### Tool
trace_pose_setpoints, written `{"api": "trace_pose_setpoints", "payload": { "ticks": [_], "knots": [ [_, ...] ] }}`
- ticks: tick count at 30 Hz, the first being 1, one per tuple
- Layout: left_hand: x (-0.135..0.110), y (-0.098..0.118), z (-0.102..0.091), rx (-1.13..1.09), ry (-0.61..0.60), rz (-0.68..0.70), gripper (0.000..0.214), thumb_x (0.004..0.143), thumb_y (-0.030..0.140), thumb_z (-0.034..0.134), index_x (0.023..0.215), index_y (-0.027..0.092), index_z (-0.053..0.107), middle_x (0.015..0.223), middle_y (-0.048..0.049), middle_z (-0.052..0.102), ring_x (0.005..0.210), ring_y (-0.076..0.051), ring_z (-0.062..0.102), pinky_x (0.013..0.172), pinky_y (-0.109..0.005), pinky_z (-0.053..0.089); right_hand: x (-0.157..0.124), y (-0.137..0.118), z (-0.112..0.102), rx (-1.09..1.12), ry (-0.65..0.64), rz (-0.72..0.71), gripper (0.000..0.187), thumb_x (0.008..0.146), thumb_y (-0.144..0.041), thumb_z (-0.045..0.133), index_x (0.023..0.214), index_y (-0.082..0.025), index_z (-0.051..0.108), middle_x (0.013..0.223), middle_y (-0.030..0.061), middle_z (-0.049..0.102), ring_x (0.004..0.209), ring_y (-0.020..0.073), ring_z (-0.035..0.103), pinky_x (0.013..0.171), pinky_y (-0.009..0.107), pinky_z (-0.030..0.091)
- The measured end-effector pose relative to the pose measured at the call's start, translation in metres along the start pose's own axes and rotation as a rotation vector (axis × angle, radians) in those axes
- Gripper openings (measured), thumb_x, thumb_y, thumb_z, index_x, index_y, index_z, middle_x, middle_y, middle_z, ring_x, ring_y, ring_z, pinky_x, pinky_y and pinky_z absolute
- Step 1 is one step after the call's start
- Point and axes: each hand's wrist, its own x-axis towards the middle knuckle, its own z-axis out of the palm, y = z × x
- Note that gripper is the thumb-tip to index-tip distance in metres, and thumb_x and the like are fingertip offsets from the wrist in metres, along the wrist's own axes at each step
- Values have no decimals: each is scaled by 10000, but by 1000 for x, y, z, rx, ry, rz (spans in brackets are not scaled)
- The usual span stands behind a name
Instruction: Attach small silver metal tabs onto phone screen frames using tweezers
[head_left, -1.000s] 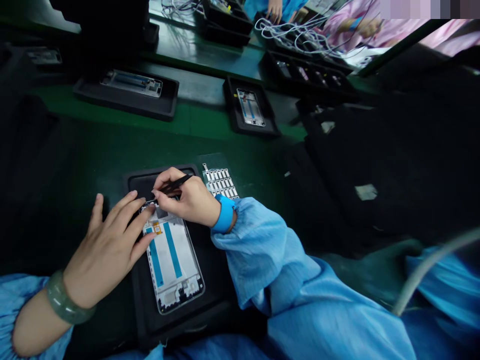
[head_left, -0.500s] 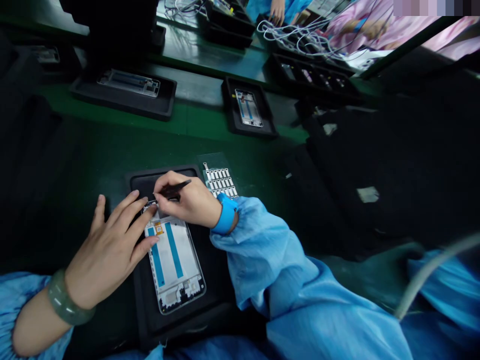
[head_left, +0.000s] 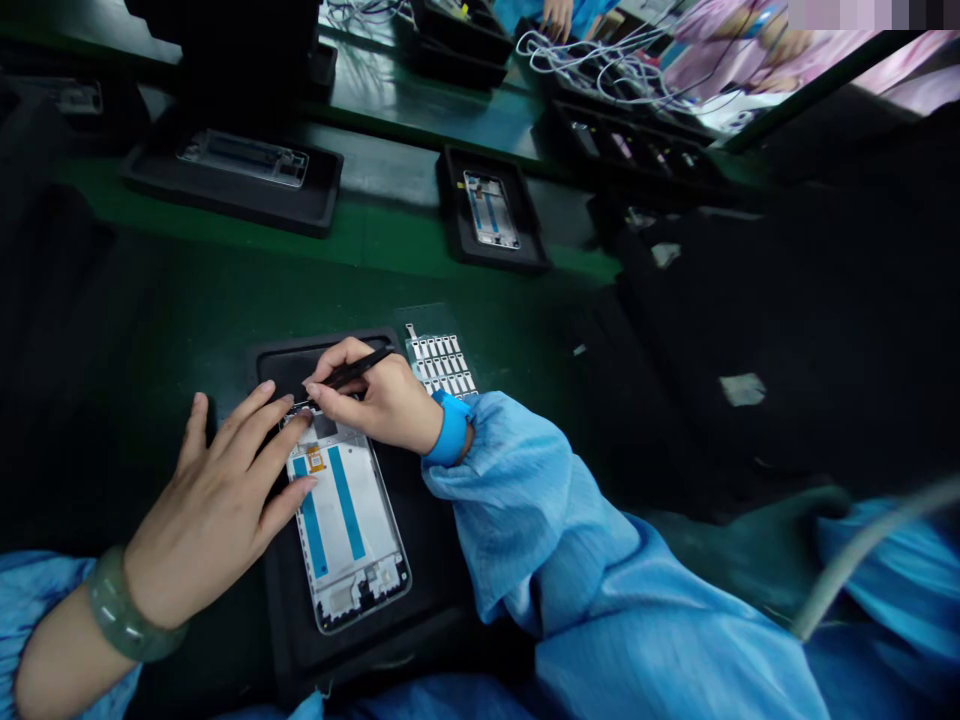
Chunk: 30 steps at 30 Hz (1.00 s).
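A phone frame (head_left: pixel 346 530) with two blue strips lies in a black tray (head_left: pixel 435 590) in front of me. My left hand (head_left: pixel 217 505) rests flat on the tray's left side, fingers spread, fingertips touching the frame's upper left edge. My right hand (head_left: pixel 379 400) is closed on black tweezers (head_left: pixel 346 375), whose tip meets the frame's top edge close to my left fingertips. A sheet of small white parts (head_left: pixel 442 365) lies just right of my right hand.
Two more black trays with phone frames (head_left: pixel 244 160) (head_left: pixel 487 208) sit on the green belt (head_left: pixel 375 240) behind. Further back are component trays (head_left: pixel 630 150) and white cables (head_left: pixel 600 70), with other people's hands there. A dark mat (head_left: pixel 750 330) covers the right side.
The view shifted slightly. My right hand's tweezers moved a little at the frame's top edge; my left hand stayed on the frame.
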Motion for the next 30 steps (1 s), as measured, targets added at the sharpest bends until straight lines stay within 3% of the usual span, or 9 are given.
{"api": "trace_pose_setpoints", "payload": {
  "ticks": [18, 30],
  "knots": [
    [-1, 0, 0, 23, -23, -2, 483, 879, 442, 386, 1292, 192, 403, 1322, -106, 462, 1322, -291, 284, 1049, -626, 191, 2, 1, -1, 54, 3, 44, 143, 809, -302, 554, 832, -165, 523, 778, -3, 583, 636, 72, 566, 621, 197, 491],
    [0, 0, 0, 15, -20, -5, 485, 876, 440, 389, 1290, 188, 412, 1312, -107, 469, 1316, -299, 293, 1044, -629, 201, 1, 3, 0, -2, 29, -61, 130, 820, -272, 557, 846, -145, 542, 782, 1, 601, 653, 79, 589, 617, 199, 497]
  ]
}}
